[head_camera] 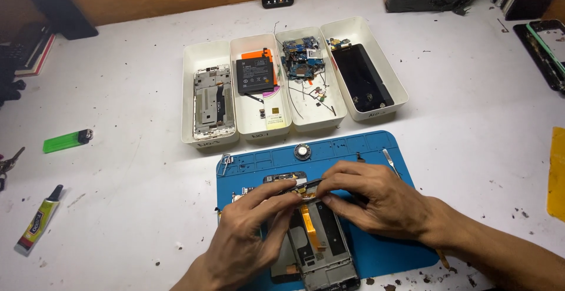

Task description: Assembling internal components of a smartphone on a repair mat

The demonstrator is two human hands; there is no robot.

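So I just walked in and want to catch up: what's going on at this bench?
A person is working on an opened phone frame lying on a blue mat. The left hand steadies its top end while the right hand holds a thin tool against the upper edge. Behind the mat, four white trays hold a second frame, a battery, circuit boards and a dark screen panel. A green lighter lies to the left.
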